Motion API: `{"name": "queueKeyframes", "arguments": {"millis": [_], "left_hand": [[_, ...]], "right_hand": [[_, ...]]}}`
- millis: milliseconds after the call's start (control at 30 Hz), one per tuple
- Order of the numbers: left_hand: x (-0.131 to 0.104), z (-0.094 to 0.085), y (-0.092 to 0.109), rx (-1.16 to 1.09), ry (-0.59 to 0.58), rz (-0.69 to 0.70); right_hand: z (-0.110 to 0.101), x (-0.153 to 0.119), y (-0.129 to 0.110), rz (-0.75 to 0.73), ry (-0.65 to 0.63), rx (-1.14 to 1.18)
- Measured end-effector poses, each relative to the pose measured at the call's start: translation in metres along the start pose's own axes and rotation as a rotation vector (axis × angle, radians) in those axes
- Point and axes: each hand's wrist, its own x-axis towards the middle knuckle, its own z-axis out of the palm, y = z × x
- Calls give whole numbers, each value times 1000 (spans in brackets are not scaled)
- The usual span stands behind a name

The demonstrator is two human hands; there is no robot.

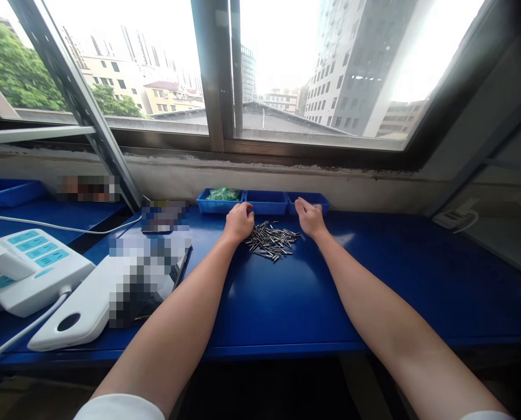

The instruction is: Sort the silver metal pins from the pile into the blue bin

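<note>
Loose Pins Between Two Curled Hands

The pins (273, 239), slim metal pieces in a loose pile, lie on the tabletop (282, 309), just in front of the row of bins. They cross one another at many angles; a few lie apart at the edges. By inspection, the step in hand appears to be the handling of pins by the fingers, close to the pile. A pick from it would call for a fine fingertip grip on one pin, taken clear of its neighbours.

The left hand (240, 221) is at the pile's left edge, palm side turned inward, fingers curled to a narrow shape. Whether it touches or holds a pin cannot be told. The right hand (310, 217) is to the right of the pile, before the right bin (324, 206), fingers likewise drawn in narrow; a small item in its fingertips can be neither confirmed nor ruled out.

Beyond the pile, three blue bins are side by side. The left bin (216, 206) contains crumpled green film (225, 193); the middle bin (269, 207) is directly behind the pins.

Further left are a white case (85, 312) and a power strip (50, 262) with a plug fitted. Nearby items are blurred out. A window (219, 137) is behind the tabletop.
</note>
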Motion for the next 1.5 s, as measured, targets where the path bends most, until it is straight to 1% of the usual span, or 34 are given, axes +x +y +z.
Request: {"name": "queueKeyframes", "arguments": {"millis": [100, 167, 333, 400, 500, 633, 733, 900, 967, 1100, 1200, 1300, 1400, 1433, 1500], "left_hand": [[0, -2, -6, 86, -102, -56], [0, -4, -8, 91, -158, -75], [-1, -6, -5, 104, -229, -94], [-2, -7, -3, 95, -248, -72], [-5, -5, 0, 74, -249, -19], [-8, -2, 5, 166, -229, 25], [-10, 1, 5, 201, -229, 24], [-9, 3, 3, 114, -252, -25], [-8, 2, 5, 79, -271, -58], [-8, -3, 11, 31, -348, -155], [-7, -4, 14, 31, -365, -180], [-6, -2, 15, 43, -333, -165], [-5, 0, 14, 17, -283, -124], [-4, 0, 13, 11, -276, -104], [-4, 0, 13, 7, -275, -70]], "right_hand": [[-1, 3, 11, 23, -21, -145], [1, 5, 14, 27, -37, -195], [1, 5, 15, 35, -18, -220], [0, 4, 15, 58, 3, -170], [-3, 5, 18, 82, 53, -5], [-4, 10, 24, 120, 136, 268], [-4, 16, 27, 174, 192, 377], [-4, 18, 29, 187, 238, 422], [-4, 18, 30, 189, 231, 412], [-1, 18, 30, 151, 212, 374], [2, 22, 26, 115, 199, 385], [4, 30, 19, 60, 200, 283], [2, 42, 11, 20, 184, 58], [1, 46, 9, 8, 169, -29], [-2, 54, 6, -24, 96, -202]]}}
